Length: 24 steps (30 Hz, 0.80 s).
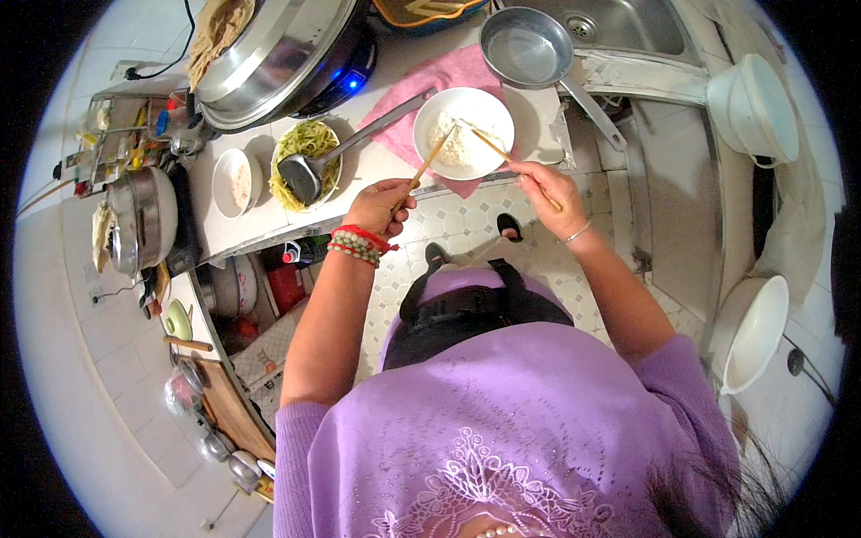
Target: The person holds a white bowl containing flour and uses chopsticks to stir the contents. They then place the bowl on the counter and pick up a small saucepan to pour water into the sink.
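A white bowl (494,151) with white flour (460,144) in it sits on a pink cloth (397,111) near the counter's front edge. My left hand (382,207) grips one wooden chopstick (430,159), its far end over the flour. From the other side my right hand (548,195) holds a second wooden chopstick (493,146), tip in the bowl. Left of the bowl, a black spatula (301,178) rests on a bowl of shredded green vegetable (303,140); its handle reaches onto the cloth. A small white bowl (220,181) with pale pinkish contents stands farther left.
Behind the cloth is a metal saucepan (527,46), its handle jutting past the counter edge, beside a steel sink (632,27). A large lidded steel pot (269,64) stands at the back left on an appliance with a blue light. White basins (757,336) are at the right.
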Tool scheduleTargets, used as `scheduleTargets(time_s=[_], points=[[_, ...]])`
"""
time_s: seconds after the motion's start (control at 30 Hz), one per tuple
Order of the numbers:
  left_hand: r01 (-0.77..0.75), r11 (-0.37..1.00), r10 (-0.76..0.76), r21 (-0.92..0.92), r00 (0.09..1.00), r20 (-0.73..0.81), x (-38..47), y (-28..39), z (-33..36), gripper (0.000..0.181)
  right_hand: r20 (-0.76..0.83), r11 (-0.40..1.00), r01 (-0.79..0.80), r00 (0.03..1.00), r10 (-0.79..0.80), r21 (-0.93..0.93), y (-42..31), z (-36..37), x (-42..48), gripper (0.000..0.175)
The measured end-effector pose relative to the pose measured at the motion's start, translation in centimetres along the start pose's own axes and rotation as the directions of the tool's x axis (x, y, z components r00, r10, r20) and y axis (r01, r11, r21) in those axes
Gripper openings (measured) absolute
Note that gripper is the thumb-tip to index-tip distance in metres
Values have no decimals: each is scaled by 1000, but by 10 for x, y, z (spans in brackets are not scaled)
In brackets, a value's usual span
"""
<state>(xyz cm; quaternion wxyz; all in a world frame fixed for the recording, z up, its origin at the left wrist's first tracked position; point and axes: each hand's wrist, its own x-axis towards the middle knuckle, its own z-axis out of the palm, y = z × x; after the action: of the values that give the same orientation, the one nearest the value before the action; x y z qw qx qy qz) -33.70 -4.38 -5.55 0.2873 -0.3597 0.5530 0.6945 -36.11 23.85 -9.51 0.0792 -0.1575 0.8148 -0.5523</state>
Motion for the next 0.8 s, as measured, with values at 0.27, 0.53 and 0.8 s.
scheduleTargets(time_s=[0.27,0.53,0.8], points=[[25,992,-11,-125,994,110,3,0,-7,25,-18,993,102,994,-103,-57,9,4,-7,21],[-125,990,124,61,992,30,-6,7,1,26,-34,997,54,998,-56,-60,-21,-8,-7,16],[-349,508,559,788,829,7,-3,4,21,25,-39,985,-50,998,44,-164,-36,-19,5,16]])
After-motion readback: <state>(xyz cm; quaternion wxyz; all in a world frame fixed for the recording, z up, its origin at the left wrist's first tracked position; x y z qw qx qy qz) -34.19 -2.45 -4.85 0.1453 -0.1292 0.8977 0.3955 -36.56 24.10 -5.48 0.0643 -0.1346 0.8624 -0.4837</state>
